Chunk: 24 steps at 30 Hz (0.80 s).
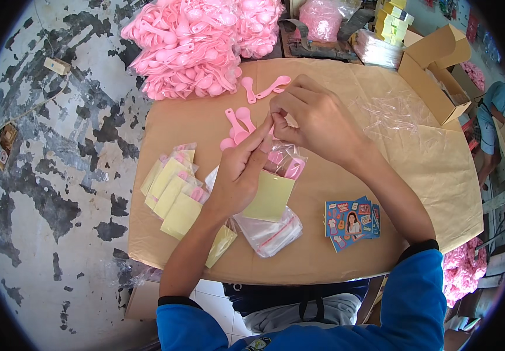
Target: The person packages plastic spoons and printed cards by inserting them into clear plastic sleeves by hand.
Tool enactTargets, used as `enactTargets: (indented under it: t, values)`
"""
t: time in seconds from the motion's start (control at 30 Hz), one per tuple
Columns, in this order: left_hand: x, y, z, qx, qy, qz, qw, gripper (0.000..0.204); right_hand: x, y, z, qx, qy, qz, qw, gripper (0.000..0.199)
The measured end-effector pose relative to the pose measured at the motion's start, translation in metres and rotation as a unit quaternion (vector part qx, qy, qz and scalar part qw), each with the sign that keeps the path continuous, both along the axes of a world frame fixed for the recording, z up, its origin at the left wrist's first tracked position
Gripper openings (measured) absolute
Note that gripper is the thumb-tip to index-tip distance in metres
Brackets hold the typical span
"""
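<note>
Over the middle of the table my left hand point(242, 175) is closed, its fingertips pressed together. My right hand point(322, 120) pinches at those same fingertips; a small pink bit shows between the two hands, too hidden to name. Just beneath lies a clear plastic bag point(269, 196) with a yellow card and pink spoons inside, partly covered by my left hand. Under it are flat clear bags point(273, 235). Loose pink spoons point(238, 126) lie beyond my left hand, with more spoons point(273, 88) farther back. Filled bags with yellow cards point(173, 196) overlap in a row at the left.
Large bags of pink spoons point(194, 47) stand at the back left. Blue printed cards point(352, 222) are stacked near my right forearm. Crumpled clear strips point(393, 114) lie at the right, by an open cardboard box point(436, 73). Another person point(492, 123) is at the far right.
</note>
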State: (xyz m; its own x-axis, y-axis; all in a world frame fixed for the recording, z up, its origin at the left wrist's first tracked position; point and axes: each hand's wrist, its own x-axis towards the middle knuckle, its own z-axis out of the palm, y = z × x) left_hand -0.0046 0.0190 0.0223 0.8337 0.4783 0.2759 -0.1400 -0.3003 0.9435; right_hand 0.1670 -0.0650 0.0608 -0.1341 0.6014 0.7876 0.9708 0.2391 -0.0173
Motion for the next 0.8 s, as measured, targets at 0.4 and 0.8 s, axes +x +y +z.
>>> enactTargets:
  t: [0.4,0.8]
  values:
    - [0.005,0.013,-0.001,-0.169,-0.120,-0.065,0.976,0.048,0.108,-0.056,0.054,-0.212,0.417,0.306,0.829,0.027]
    - [0.012,0.012,-0.005,-0.174,-0.080,0.017,0.981,0.042,0.141,-0.040,0.010,-0.050,0.288,-0.050,0.955,0.027]
